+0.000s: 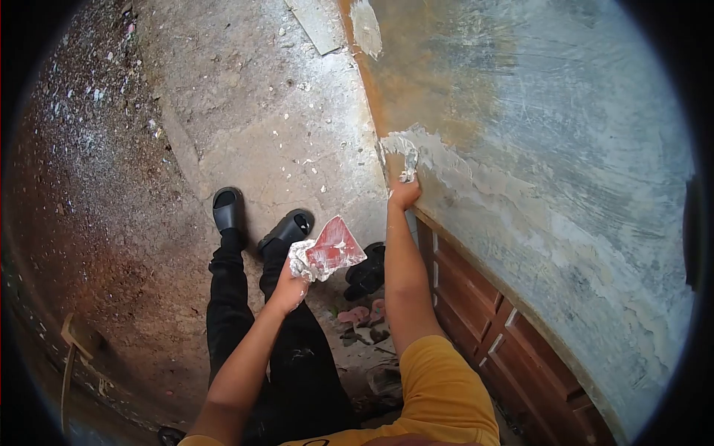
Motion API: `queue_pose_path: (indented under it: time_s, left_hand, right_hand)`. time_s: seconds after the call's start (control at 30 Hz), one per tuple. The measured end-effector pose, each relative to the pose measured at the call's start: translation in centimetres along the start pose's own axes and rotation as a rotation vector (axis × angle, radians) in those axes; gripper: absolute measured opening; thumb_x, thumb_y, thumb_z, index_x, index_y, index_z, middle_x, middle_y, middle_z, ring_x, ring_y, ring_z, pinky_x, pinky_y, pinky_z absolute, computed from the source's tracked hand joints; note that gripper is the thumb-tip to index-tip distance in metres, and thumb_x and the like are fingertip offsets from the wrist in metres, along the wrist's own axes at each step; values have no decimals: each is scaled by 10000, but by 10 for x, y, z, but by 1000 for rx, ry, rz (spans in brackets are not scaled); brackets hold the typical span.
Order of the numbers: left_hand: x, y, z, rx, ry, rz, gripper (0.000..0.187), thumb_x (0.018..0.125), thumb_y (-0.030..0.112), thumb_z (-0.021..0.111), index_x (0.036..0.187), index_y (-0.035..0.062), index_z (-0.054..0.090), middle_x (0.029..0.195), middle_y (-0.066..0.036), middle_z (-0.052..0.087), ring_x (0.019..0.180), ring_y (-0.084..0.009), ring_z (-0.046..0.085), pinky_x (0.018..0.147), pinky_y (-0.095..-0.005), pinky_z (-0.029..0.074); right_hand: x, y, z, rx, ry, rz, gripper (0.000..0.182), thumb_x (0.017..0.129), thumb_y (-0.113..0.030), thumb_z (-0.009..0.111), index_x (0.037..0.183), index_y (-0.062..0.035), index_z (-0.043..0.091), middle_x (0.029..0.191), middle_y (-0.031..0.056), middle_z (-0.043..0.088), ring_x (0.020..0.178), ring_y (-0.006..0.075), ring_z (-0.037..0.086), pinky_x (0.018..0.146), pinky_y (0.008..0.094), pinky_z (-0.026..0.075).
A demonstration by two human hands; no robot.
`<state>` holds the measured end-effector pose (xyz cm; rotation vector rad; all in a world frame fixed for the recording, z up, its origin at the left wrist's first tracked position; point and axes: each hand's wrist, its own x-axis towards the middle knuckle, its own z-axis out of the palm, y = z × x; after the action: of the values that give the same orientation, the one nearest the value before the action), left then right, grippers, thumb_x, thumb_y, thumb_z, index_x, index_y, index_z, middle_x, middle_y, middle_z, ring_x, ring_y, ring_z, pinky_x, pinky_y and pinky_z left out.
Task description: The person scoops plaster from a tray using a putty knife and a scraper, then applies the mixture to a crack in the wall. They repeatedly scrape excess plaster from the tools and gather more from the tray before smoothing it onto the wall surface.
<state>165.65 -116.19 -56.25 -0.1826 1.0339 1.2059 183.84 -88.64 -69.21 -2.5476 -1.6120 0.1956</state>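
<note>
My left hand point(290, 286) is closed around the near end of a red, roughly triangular scraper point(337, 249). White putty coats its handle end and streaks its flat face, and some is on my fingers. At the wall's lower edge, my right hand point(405, 194) is closed on a putty-smeared scraper point(408, 172), whose blade blends with the wet filler and is hard to make out. A fresh patch of white putty point(401, 143) surrounds its far end on the grey-blue wall point(550, 141).
A brown panelled wooden door point(472, 279) is below the wall at right. Dark footwear point(366, 273) and pink slippers point(362, 314) lie by my legs. A pale flat board point(316, 24) rests on the white-spattered concrete floor point(249, 156). A wooden-handled tool point(72, 346) stands far left.
</note>
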Motion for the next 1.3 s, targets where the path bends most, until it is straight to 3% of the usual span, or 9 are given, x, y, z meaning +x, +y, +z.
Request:
queue_pose_path:
  time_s: [0.17,0.23,0.33,0.57,0.83,0.93,1.1,1.2,1.3]
  left_hand:
    - [-5,5,-7,-101,15,12,604,785,-167,391,1348,41,326,1301,-78,468,1211,-181,447,1018,-308,335]
    - [-6,2,-10,-137,39,-2,528,848,-110,478,1330,67,357,1287,-79,480,1180,-202,481,995,-343,387]
    - [-5,-4,-16,-89,36,22,570,825,-154,439,1342,66,342,1298,-82,473,1194,-209,473,1004,-348,379]
    - [-5,-12,-32,-165,55,-32,629,774,-178,382,1360,36,303,1300,-78,466,1214,-177,443,1013,-304,337]
    - [-4,-5,-33,-154,63,-66,612,787,-168,395,1357,40,312,1283,-72,479,1197,-162,454,1009,-299,339]
    - [-1,-16,-41,-134,43,14,523,858,-98,476,1338,62,346,1295,-73,472,1190,-194,471,1002,-338,376]
    - [-2,-14,-40,-69,92,26,517,856,-99,473,1335,49,347,1299,-74,469,1192,-193,468,1008,-338,370]
    - [0,-13,-37,-122,85,8,518,859,-89,487,1338,46,342,1302,-73,467,1194,-193,467,1011,-336,364]
    - [1,-15,-37,-145,80,-37,523,862,-80,493,1344,48,337,1304,-73,467,1194,-192,467,1015,-334,359]
  right_hand:
    - [-15,36,1,0,-6,-65,252,748,-149,594,974,-56,654,810,248,631,774,438,603,680,487,480]
    - [-22,37,5,24,-7,-172,251,736,-139,601,968,-65,660,813,242,635,772,435,607,683,481,487]
    - [-14,22,24,-70,-56,-209,249,723,-118,602,960,-73,666,807,235,639,765,429,611,682,473,490]
    - [-8,21,29,-105,-55,-29,203,714,-124,636,902,-61,675,806,222,646,771,413,621,661,472,494]
    - [6,12,77,-105,-61,-142,198,712,-113,655,884,-16,671,816,243,641,788,406,626,676,458,494]
    - [16,12,69,-120,-77,-77,188,709,-109,659,867,-8,673,812,244,641,786,409,627,675,456,494]
    - [-6,24,50,-203,-75,68,188,708,-93,656,870,0,676,804,244,641,777,409,628,678,451,499]
    - [-1,6,72,-177,-62,-98,170,715,-100,657,852,-3,683,805,239,646,774,404,632,686,452,503]
    - [25,-10,89,-170,-83,-79,231,685,-162,705,820,24,678,807,243,649,781,398,638,683,438,507]
